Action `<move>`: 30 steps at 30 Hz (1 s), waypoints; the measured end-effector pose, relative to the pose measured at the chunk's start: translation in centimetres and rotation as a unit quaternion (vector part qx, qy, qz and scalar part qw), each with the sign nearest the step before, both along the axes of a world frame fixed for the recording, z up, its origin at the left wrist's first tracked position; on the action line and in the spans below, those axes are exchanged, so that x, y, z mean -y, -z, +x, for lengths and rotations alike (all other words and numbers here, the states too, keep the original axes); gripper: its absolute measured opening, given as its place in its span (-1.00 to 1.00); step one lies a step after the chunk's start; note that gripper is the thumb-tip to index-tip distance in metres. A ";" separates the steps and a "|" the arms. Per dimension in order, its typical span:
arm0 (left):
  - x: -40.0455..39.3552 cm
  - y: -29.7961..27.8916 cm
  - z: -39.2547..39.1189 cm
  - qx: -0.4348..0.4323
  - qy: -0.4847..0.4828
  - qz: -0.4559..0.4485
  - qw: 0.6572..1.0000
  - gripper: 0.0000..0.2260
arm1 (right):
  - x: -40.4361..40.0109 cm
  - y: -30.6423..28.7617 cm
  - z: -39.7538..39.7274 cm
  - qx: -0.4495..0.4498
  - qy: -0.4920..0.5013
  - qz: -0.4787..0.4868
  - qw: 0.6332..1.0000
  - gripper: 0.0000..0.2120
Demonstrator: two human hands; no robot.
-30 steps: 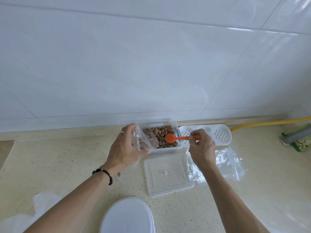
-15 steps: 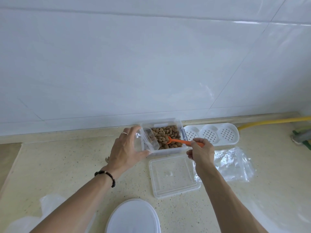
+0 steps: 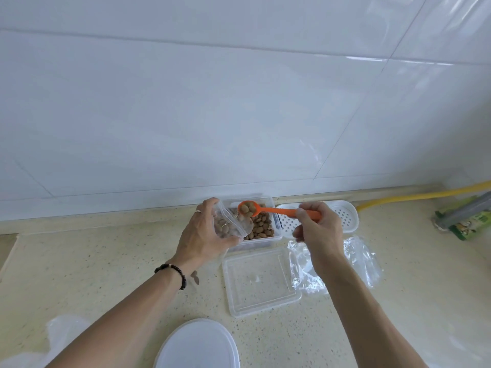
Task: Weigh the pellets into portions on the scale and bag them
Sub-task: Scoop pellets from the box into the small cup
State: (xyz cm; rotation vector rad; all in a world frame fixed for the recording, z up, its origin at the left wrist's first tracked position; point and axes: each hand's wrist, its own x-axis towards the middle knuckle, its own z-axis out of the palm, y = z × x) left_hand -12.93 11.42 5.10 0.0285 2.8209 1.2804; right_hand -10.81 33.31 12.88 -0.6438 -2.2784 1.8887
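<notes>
A clear rectangular tub (image 3: 275,227) of brown pellets (image 3: 260,227) stands against the wall. My left hand (image 3: 204,232) grips a small clear zip bag (image 3: 233,225) with some pellets inside, its mouth tilted toward the tub. My right hand (image 3: 316,227) pinches the handle of an orange spoon (image 3: 265,209). The spoon's bowl is heaped with pellets and hovers over the tub, right at the bag's mouth. A white round object (image 3: 196,343), possibly the scale, sits at the near edge.
The tub's clear lid (image 3: 261,281) lies in front of it. Loose clear bags (image 3: 356,261) lie under my right forearm. A white perforated tray (image 3: 342,215) sits behind my right hand. A yellow hose (image 3: 425,195) and green packet (image 3: 470,221) are far right. Two stray pellets (image 3: 195,277) lie on the counter.
The spoon dipped into the pellets in the tub, then came up loaded and moved left to the bag's mouth. My left hand kept holding the bag.
</notes>
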 end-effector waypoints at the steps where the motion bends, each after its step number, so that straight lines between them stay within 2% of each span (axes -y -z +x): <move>1: -0.2 -0.1 0.1 0.002 0.004 0.008 1.000 -0.13 | 0.5 -0.3 0.2 -0.014 -0.041 0.032 0.999 -0.94; 4: -0.3 -0.3 0.2 0.009 0.009 0.026 1.000 -0.09 | 1.6 -0.6 0.9 -0.072 -0.180 0.139 0.971 -0.87; 6: -0.2 -0.3 0.3 0.010 0.003 0.032 0.999 -0.09 | 1.7 -0.7 1.0 -0.106 -0.202 0.192 0.955 -0.85; 11: 0.0 -0.3 0.3 -0.003 -0.007 0.033 0.999 -0.09 | 1.1 -1.7 0.8 -0.127 -0.166 0.188 0.960 -0.84; 14: 0.1 0.0 0.3 -0.007 -0.015 0.022 1.000 -0.09 | 0.3 -0.9 0.1 -0.112 -0.060 0.130 0.983 -0.84; 16: 0.4 0.2 0.5 -0.017 -0.012 -0.001 1.000 -0.10 | -0.5 0.9 -0.4 -0.079 -0.012 0.144 0.986 -0.84; 21: 1.7 0.2 0.7 -0.054 0.005 -0.066 0.996 -0.12 | -0.2 5.8 -0.4 0.007 -0.046 0.211 0.976 -0.86; 25: 2.5 0.2 0.7 -0.057 0.024 -0.116 0.991 -0.14 | 2.2 7.3 -0.5 0.025 -0.092 0.186 0.978 -0.86; 30: 2.8 0.3 0.9 -0.044 0.028 -0.126 0.991 -0.11 | 2.8 7.9 -1.0 0.087 -0.002 0.051 0.995 -0.93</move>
